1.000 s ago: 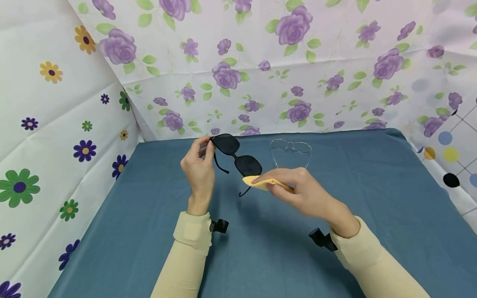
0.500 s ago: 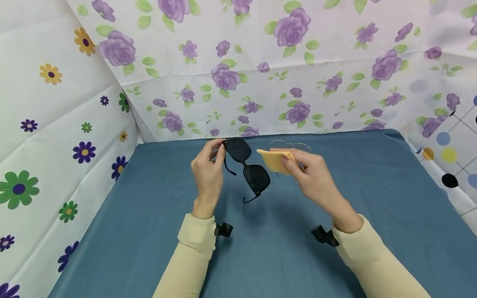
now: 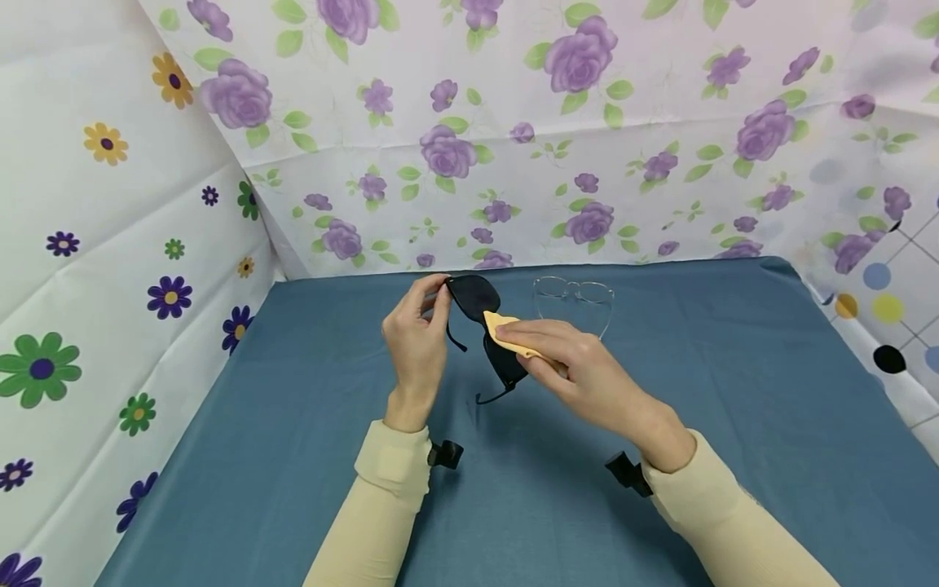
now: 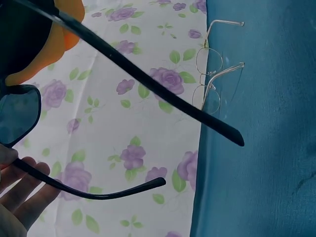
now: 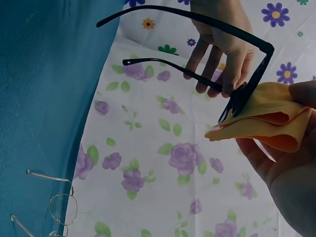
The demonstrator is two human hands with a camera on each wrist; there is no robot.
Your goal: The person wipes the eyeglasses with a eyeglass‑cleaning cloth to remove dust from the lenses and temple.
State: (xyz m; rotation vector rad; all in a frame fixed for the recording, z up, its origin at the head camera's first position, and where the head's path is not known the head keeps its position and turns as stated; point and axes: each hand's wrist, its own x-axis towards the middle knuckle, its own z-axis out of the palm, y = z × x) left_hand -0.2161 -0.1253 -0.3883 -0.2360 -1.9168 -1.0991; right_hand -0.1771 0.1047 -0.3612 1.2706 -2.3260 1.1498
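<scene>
Black sunglasses (image 3: 473, 295) hang tilted above the table, their temples unfolded. My left hand (image 3: 418, 342) pinches them at the upper left corner, by the hinge. In my right hand (image 3: 587, 367) is a folded yellow cloth (image 3: 506, 330), gripped between thumb and fingers and laid over the front of the lower right lens. The right wrist view shows the cloth (image 5: 266, 118) against the frame, with the left hand (image 5: 227, 44) on the far side. From the left wrist, both temples (image 4: 148, 81) reach toward the table and the cloth (image 4: 49, 54) shows behind the lens.
Thin wire-framed eyeglasses (image 3: 574, 289) lie near the back of the blue table cover (image 3: 293, 456), just beyond the right hand. A flowered curtain (image 3: 513, 187) rises along the back edge, and another patterned sheet (image 3: 110, 285) stands at the left.
The right hand lifted the cloth off the lower lens, then brought it back left onto the lenses. The left hand and sunglasses shifted slightly right.
</scene>
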